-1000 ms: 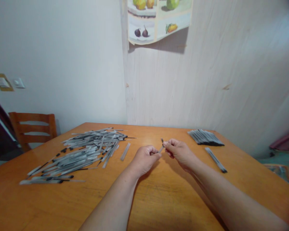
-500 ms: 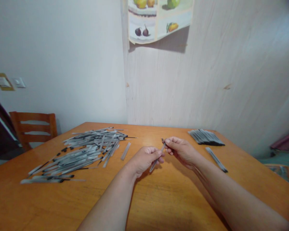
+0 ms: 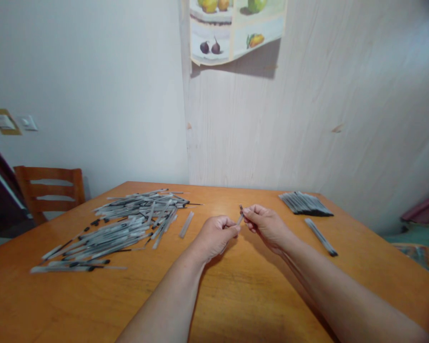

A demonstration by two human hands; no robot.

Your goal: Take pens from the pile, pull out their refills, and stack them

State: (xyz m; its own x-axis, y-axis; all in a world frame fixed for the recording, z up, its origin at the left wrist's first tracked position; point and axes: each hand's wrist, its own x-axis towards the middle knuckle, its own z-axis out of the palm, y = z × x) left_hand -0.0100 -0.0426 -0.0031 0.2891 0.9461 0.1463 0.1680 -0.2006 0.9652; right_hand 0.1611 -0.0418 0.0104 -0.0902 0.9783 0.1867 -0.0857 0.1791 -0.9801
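Observation:
Above the middle of the table, my left hand is closed around the barrel of a thin translucent pen, hiding most of it. My right hand pinches the pen's dark far end, whose small tip pokes out past the fingers. What exactly the right fingertips grip there is too small to tell. To the left lies a loose heap of pen parts, clear barrels with black pieces and refills among them. A single clear tube lies between the heap and my left hand.
On the right, a neat row of pens with black ends lies at the back of the wooden table, with a few more pens in front. A wooden chair stands beyond the left edge. Behind the table is a wall.
My left hand has slid up along the pen toward my right hand, covering its lower end, which showed before. The right hand has shifted slightly left; the piles are unchanged.

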